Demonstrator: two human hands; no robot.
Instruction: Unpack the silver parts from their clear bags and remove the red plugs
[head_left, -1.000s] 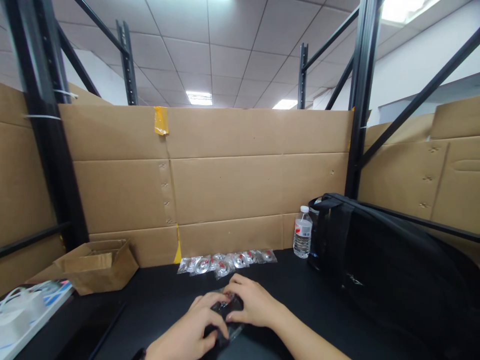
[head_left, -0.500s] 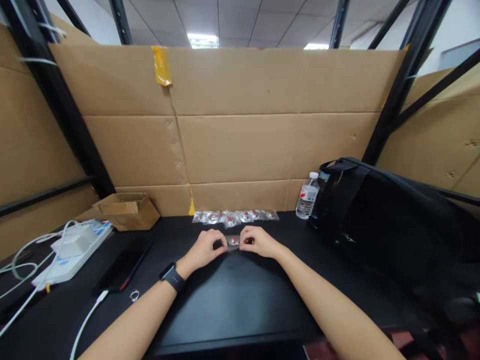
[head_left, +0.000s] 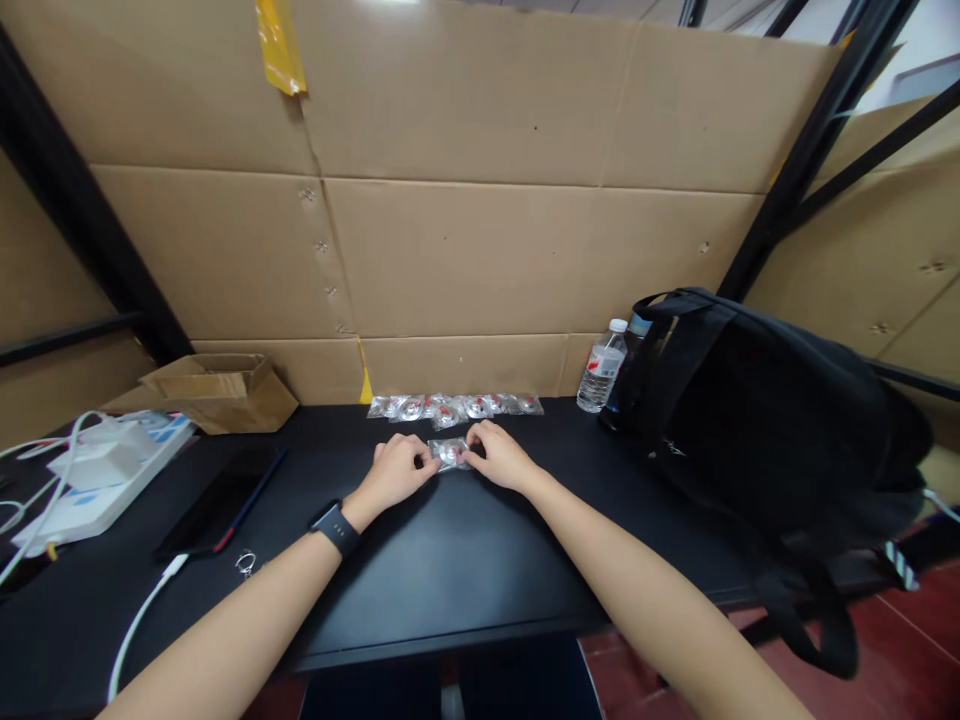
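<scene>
A small clear plastic packet [head_left: 449,455] with a round silvery item and a red mark inside lies between my hands, low over the black tabletop or on it. My left hand [head_left: 396,471], a dark watch on its wrist, pinches the packet's left edge between thumb and fingers. At the right edge, the thumb and fingers of my right hand [head_left: 498,456] are closed on it too. Just beyond, a row of several similar clear packets [head_left: 480,406] lies along the back of the table, some overlapping. What exactly the round items are is too small to tell.
On the left are an open cardboard box [head_left: 240,400], a white power strip [head_left: 97,500] with cables, a phone [head_left: 217,500] on a charging cable and a small metal ring [head_left: 245,564]. A water bottle [head_left: 602,368] and a black bag [head_left: 757,430] stand right. Cardboard [head_left: 457,260] walls the back.
The view has tilted down and shifted slightly. Both hands still hold the packet, which now lies flatter and shows more of its face. The row of packets looks the same.
</scene>
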